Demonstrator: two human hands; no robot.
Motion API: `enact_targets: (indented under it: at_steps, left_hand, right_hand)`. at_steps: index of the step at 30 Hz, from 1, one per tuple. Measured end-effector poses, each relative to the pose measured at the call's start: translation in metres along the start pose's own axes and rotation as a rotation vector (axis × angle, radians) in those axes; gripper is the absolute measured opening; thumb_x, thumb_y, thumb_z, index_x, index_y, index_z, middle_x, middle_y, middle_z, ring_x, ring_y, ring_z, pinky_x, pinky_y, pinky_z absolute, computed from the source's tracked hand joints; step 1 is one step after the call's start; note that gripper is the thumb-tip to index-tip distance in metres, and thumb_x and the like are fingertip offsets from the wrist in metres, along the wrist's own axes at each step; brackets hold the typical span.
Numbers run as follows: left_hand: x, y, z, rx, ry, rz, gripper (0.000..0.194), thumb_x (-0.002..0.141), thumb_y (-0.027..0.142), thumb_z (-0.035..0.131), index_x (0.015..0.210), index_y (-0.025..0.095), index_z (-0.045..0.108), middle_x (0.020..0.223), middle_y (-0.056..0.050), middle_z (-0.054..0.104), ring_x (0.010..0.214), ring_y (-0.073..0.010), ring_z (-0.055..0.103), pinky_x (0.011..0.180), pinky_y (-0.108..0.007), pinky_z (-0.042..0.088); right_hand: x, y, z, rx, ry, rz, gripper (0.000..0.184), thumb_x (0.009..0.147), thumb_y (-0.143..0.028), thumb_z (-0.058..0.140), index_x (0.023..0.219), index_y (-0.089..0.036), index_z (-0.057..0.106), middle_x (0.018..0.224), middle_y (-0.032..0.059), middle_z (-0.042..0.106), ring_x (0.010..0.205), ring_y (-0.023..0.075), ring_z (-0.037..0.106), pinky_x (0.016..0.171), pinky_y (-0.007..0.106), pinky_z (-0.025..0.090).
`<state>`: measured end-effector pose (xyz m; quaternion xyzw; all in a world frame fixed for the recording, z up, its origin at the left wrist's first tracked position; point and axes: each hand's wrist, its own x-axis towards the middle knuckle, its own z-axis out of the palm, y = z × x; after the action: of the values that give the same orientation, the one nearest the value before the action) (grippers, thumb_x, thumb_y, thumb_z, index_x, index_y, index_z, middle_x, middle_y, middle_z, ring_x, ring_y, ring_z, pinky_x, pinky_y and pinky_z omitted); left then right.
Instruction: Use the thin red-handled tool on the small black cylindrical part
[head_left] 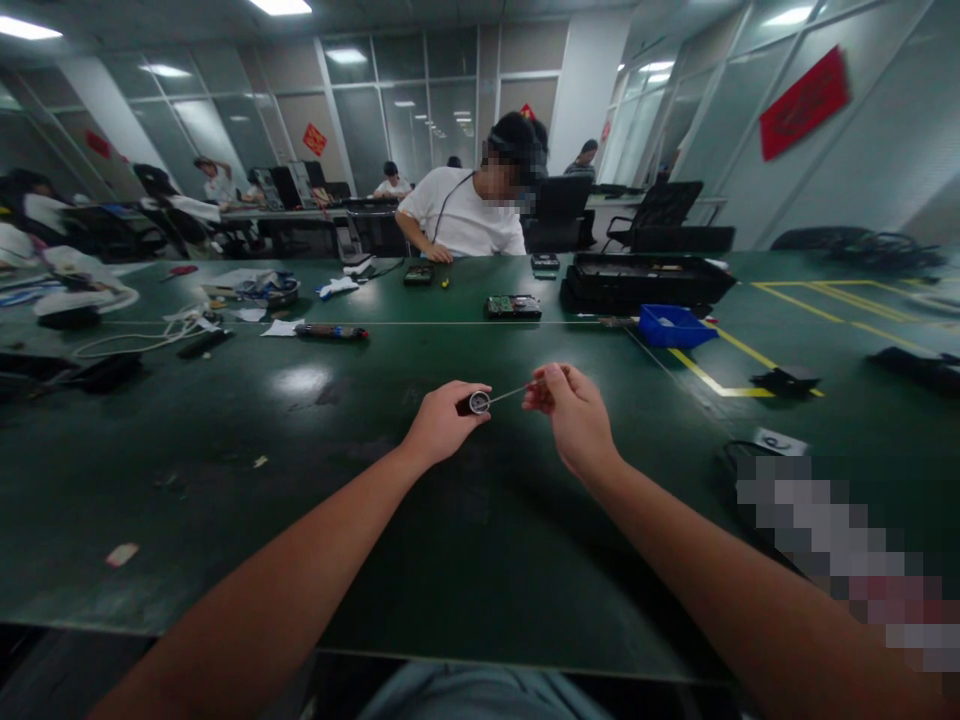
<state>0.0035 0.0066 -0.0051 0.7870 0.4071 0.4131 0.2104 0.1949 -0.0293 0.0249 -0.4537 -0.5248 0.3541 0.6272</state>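
Note:
My left hand (437,422) is closed around a small dark cylinder with a pale ring at its end (479,402), which faces right. A thin, light-coloured rod (508,395) runs from that ringed end to the fingers of my right hand (579,418). Those fingers pinch the rod's far end. How deep the rod reaches into the cylinder cannot be made out. Both hands are above the green tabletop (480,560), apart from each other.
Across the table sits a person in a white shirt (472,210). Before them lie circuit-board devices (513,307), a long black case (645,283) and a blue bin (675,327). A dark pen-like tool (331,332) and cables (161,335) lie left; a black part (786,381) lies right.

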Motion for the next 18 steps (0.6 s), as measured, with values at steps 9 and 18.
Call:
enact_targets:
  at_steps: [9, 18]
  left_hand:
    - [0.000, -0.004, 0.003, 0.017, 0.021, -0.020, 0.039, 0.075, 0.014, 0.079, 0.112, 0.023, 0.072, 0.109, -0.004, 0.073, 0.101, -0.0208, 0.067, 0.093, -0.036, 0.051]
    - [-0.002, -0.002, 0.001, 0.014, -0.004, 0.038, 0.036, 0.077, 0.013, 0.076, 0.112, 0.023, 0.072, 0.109, -0.003, 0.073, 0.101, -0.0191, 0.067, 0.092, -0.034, 0.052]
  right_hand:
    - [-0.016, -0.010, 0.000, -0.498, -0.034, -0.340, 0.021, 0.101, -0.038, 0.043, 0.102, -0.022, 0.057, 0.084, 0.0049, 0.071, 0.078, 0.0203, 0.070, 0.073, 0.035, 0.051]
    - [-0.016, -0.014, 0.000, -0.653, -0.134, -0.417, 0.019, 0.100, -0.034, 0.044, 0.103, -0.021, 0.058, 0.085, 0.0061, 0.072, 0.078, 0.0205, 0.069, 0.071, 0.033, 0.047]
